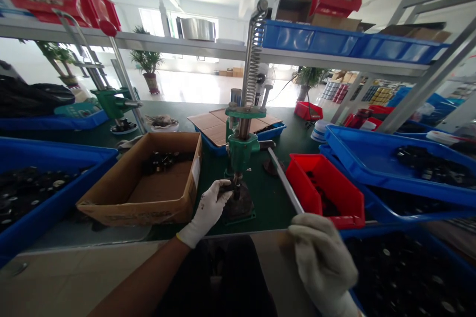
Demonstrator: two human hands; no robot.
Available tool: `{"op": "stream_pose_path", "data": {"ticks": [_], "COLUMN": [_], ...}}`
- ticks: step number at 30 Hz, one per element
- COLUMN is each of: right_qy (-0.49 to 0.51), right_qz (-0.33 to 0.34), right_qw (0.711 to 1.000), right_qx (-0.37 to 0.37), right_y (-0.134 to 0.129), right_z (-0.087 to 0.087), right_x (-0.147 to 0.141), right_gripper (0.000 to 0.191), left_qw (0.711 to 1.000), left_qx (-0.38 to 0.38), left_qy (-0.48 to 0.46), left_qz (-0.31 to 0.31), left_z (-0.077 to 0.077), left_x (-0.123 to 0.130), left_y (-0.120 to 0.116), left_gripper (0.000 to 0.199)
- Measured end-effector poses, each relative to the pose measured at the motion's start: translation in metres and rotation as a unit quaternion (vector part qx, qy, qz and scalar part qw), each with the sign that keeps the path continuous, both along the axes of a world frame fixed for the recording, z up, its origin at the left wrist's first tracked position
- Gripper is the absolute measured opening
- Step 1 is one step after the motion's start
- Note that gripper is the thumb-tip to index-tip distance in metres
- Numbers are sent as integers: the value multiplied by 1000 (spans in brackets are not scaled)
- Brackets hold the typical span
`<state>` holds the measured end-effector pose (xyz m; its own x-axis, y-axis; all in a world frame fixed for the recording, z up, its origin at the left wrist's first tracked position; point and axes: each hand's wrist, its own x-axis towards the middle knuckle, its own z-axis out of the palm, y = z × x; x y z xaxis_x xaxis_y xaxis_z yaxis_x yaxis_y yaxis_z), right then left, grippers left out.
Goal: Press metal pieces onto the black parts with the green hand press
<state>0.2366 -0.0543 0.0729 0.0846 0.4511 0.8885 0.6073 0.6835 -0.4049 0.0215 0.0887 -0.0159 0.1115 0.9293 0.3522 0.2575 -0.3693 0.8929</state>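
My left hand [210, 208], in a white glove, pinches a small black part [226, 188] at the foot of the green hand press [240, 151]. The part sits under the ram, against the black base [240, 203]; its exact shape is partly hidden by my fingers. A metal lever [286, 183] slopes down from the press toward me. Around its lower end my gloved right hand [322, 257] is closed, slightly blurred, and it hides the lever's tip.
Left of the press stands a cardboard box [137, 213] holding several black parts, beside a blue bin [67, 146]. To the right are a red bin [344, 220] and stacked blue trays [375, 173]. A second press [113, 104] stands farther left. Overhead runs a shelf [223, 49].
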Motion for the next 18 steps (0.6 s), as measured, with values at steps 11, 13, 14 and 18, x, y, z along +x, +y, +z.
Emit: {"op": "stream_pose_path", "data": {"ticks": [11,13,14,18], "right_qy": [127,161,176,128], "right_qz": [93,47,16,39], "right_qw": [973,976,976,947], "right_qx": [-167,-140,-124,-293], "right_y": [151,144,134,85], "right_z": [183,150,123,-1], "right_x": [1,-5,-10,-42], "right_gripper": [43,46,48,26], "left_qw": [983,964,952,901], "left_qx": [-57,-93,-117,-198], "left_qy": [-172,-242,-277,-383], "left_qz": [41,56,59,54], "left_z": [17,21,22,26], "left_x": [7,6,6,9], "left_y": [-9,-14,-18,-49], "left_gripper": [31,35,38,50]}}
